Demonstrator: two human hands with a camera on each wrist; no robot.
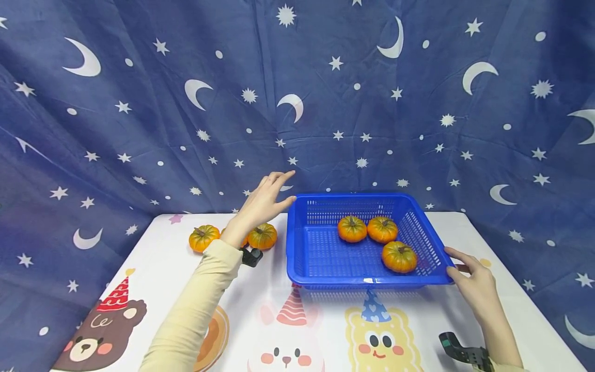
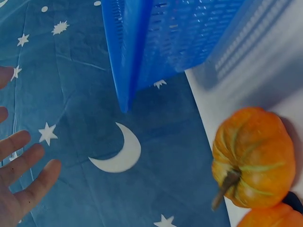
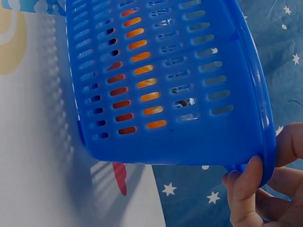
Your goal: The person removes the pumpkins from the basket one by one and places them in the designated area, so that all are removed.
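Observation:
A blue plastic basket (image 1: pixel 321 258) with slotted walls stands right of the middle, three small orange pumpkins (image 1: pixel 351 229) lying inside its right half. My right hand (image 1: pixel 479 284) pinches the rim at its front right corner; in the right wrist view, thumb and fingers (image 3: pixel 246 184) lie on both sides of that rim. By the far left corner, my left hand (image 1: pixel 267 199) is held up with fingers spread and nothing in it. The left wrist view shows those fingers (image 2: pixel 38 184) apart from the basket wall. Whether the basket base touches the table is unclear.
Left of the basket, more pumpkins (image 1: pixel 203 238) sit on the white tablecloth (image 1: pixel 162 253), one partly hidden behind my left wrist. Cartoon animals are printed on the cloth. A blue curtain (image 1: pixel 325 93) with moons and stars hangs behind the table's back edge.

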